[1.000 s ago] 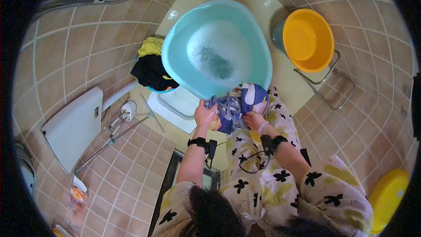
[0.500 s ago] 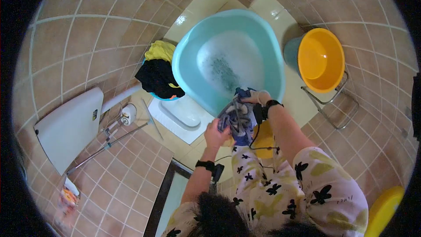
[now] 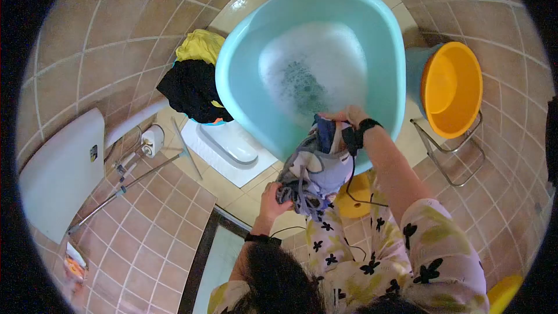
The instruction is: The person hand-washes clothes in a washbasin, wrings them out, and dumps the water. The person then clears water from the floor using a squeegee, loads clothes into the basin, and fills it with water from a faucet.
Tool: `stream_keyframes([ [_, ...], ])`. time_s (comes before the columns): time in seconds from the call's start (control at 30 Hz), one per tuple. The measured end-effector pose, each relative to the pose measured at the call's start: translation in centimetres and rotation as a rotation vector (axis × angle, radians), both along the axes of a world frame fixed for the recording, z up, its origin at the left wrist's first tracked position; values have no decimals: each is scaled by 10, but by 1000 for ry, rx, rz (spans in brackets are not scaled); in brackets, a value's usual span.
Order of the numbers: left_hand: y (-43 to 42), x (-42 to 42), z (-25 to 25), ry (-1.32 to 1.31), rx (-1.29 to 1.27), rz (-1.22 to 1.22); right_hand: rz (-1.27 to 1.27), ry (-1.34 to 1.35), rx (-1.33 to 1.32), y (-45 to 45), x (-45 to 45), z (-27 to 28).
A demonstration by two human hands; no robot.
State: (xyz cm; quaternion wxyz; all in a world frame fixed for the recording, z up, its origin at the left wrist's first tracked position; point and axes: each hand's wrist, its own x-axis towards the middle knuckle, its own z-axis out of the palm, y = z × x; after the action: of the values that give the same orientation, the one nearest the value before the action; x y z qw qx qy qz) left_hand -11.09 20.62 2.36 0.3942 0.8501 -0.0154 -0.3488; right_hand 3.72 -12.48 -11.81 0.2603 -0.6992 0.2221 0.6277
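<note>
A crumpled blue-grey patterned garment (image 3: 317, 166) is bunched between my two hands at the near edge of a large light-blue basin (image 3: 241, 72). My left hand (image 3: 272, 202) grips its lower left end, fingers curled into the fabric, outside the rim. At the upper right end, my right hand (image 3: 347, 116) is closed on the cloth over the basin's near side. White foam (image 3: 343, 58) floats on the water in the basin, with a darker bubbly patch in the middle. Both wrists wear black straps with cables.
Black clothing (image 3: 189, 90) and a yellow cloth (image 3: 200, 46) are heaped left of the basin, beside a white squat toilet (image 3: 226, 145). At right stands an orange-lined bucket (image 3: 456, 90) near a metal-tube frame (image 3: 433, 151). A long-handled squeegee (image 3: 139, 180) leans at left.
The garment is spread wider, showing more of its light patterned side. My left hand has moved down and left, away from my right. The basin looks larger as the view shifts closer.
</note>
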Motion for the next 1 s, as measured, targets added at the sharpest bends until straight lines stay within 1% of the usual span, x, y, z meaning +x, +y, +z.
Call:
stream_keyframes([
  [0.07,0,0,-7,-21,-21,-5,-521,467,220,6,-20,-10],
  [0.1,1,-1,-9,-36,-42,16,-522,468,221,6,-28,-5],
  [0.17,2,-5,-6,-45,-68,32,-1002,505,329,0,-46,12],
  [0.23,-8,-14,0,-24,-9,316,-1236,565,349,-14,-107,-53],
  [0.27,-18,-8,15,-27,-17,325,-1365,423,474,-13,-107,-18],
  [0.33,-42,15,54,152,77,726,-1676,344,655,-22,-105,49],
  [0.37,-44,17,57,149,68,731,-1670,336,654,-26,-98,94],
  [0.4,-44,17,57,52,29,862,-1747,323,682,-25,-85,148],
  [0.43,-53,29,69,-48,-11,995,-1821,310,711,-23,-79,185],
  [0.47,-61,41,86,15,-124,1154,-1826,201,635,-21,-86,193],
  [0.5,-64,46,94,1,-136,1159,-1814,190,647,-17,-77,218],
  [0.57,-61,55,93,-14,-283,1331,-1690,23,676,-11,-56,269],
  [0.6,-59,65,96,-13,-291,1348,-1597,-16,686,-16,-45,290],
  [0.63,-54,74,101,-36,-303,1342,-1591,-30,709,-17,-34,312],
  [0.7,-54,110,127,136,-375,1284,-1285,-245,811,-17,-2,381],
  [0.73,-51,130,129,193,-485,1262,-1200,-302,873,-20,10,411],
  [0.77,-47,149,130,255,-592,1232,-1193,-316,893,-23,19,432],
  [0.8,-50,172,157,191,-516,1064,-985,-412,932,-26,25,451],
  [0.83,-56,197,191,206,-515,946,-774,-505,958,-30,30,471],
  [0.87,-54,217,200,204,-493,875,-726,-546,980,-32,32,491],
  [0.9,-62,239,240,190,-450,699,-534,-514,1029,-35,38,514],
  [0.97,-63,273,270,226,-464,517,-280,-774,1141,-26,40,548],
  [1.0,-68,284,289,184,-438,424,-94,-862,1145,-22,41,562],
])
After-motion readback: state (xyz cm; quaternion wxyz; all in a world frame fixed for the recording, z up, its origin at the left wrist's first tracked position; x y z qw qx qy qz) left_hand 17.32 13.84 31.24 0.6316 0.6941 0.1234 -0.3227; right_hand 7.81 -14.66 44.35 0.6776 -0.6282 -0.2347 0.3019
